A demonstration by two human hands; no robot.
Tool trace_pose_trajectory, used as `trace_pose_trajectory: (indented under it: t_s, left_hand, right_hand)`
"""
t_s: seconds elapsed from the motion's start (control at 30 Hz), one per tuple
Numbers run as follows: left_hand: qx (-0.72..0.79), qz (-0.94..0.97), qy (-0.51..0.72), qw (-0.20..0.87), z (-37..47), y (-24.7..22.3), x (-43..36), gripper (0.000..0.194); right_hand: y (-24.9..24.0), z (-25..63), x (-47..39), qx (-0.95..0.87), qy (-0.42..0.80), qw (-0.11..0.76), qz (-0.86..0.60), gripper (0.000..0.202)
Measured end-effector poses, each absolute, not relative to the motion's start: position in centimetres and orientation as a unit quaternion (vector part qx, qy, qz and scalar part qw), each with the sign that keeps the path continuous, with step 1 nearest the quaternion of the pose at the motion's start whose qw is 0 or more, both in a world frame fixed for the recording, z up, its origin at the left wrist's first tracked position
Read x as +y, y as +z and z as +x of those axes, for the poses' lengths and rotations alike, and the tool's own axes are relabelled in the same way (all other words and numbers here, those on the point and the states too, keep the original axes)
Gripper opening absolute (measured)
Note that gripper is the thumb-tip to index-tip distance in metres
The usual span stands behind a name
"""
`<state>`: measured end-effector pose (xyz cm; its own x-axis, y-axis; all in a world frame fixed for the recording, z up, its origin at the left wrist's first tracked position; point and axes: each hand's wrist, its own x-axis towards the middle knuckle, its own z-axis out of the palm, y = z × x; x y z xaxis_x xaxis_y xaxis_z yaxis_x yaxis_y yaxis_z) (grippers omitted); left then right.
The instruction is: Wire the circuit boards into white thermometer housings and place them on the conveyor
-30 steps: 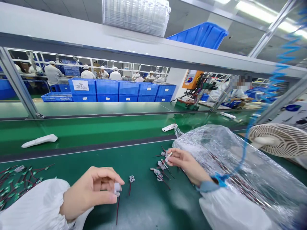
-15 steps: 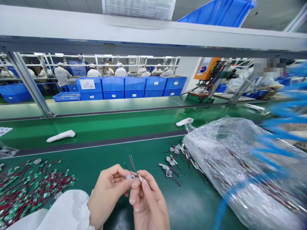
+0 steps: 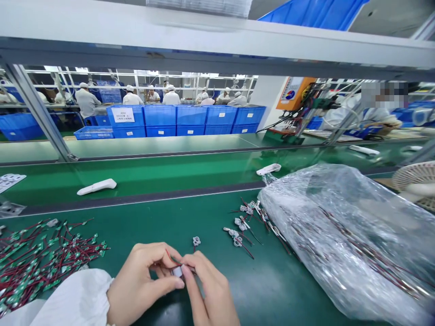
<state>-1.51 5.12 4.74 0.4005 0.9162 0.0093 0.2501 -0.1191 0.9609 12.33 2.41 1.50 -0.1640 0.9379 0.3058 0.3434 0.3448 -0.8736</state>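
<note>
My left hand (image 3: 144, 280) and my right hand (image 3: 209, 287) meet low in the middle of the head view, above the green bench. Between their fingertips is a small white part with thin wires (image 3: 177, 271); a red wire sticks up beside it. Both hands are closed on this piece, and the fingers cover much of it. Just beyond my right fingers shows a small grey ringed part (image 3: 196, 241) with a red wire running down toward them. Whether it joins the held piece is hidden.
Left lies a pile of red-wired green boards (image 3: 64, 260). Several wired grey parts (image 3: 238, 237) lie right, beside a clear plastic bag (image 3: 306, 213) of wire bundles. White casings (image 3: 97, 186) sit on the green conveyor (image 3: 176, 175). A metal shelf (image 3: 204, 45) spans above; a fan (image 3: 416, 181) stands right.
My hands have turned the wired piece, and its upright wires no longer show the same way. A grey ringed part now shows beyond my fingers. The white casings have shifted right along the conveyor.
</note>
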Motion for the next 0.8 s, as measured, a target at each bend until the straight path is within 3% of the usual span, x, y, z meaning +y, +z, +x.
trace_pose_trajectory:
  t_s: [0.1, 0.27, 0.43, 0.6, 0.8]
  left_hand:
    - [0.470, 0.650, 0.285, 0.525, -1.8, 4.3, 5.3, 0.016]
    - [0.494, 0.611, 0.272, 0.555, -2.9, 4.4, 5.8, 0.017]
    - [0.466, 0.442, 0.352, 0.681, -4.4, 4.8, 5.6, 0.027]
    - [0.439, 0.341, 0.380, 0.739, -4.9, 5.5, 5.1, 0.035]
    - [0.423, 0.318, 0.408, 0.743, -4.4, 6.2, 4.3, 0.036]
  right_hand:
    - [1.5, 12.4, 2.9, -0.779, 0.207, 0.349, -0.478, 0.021]
    - [1.7, 12.3, 3.3, -0.797, 0.230, 0.281, -0.482, 0.024]
    - [2.4, 12.3, 3.2, -0.794, 0.289, 0.303, -0.442, 0.025]
    - [3.9, 12.2, 2.8, -0.788, 0.333, 0.343, -0.388, 0.031]
    - [5.6, 11.7, 2.2, -0.781, 0.196, 0.409, -0.430, 0.036]
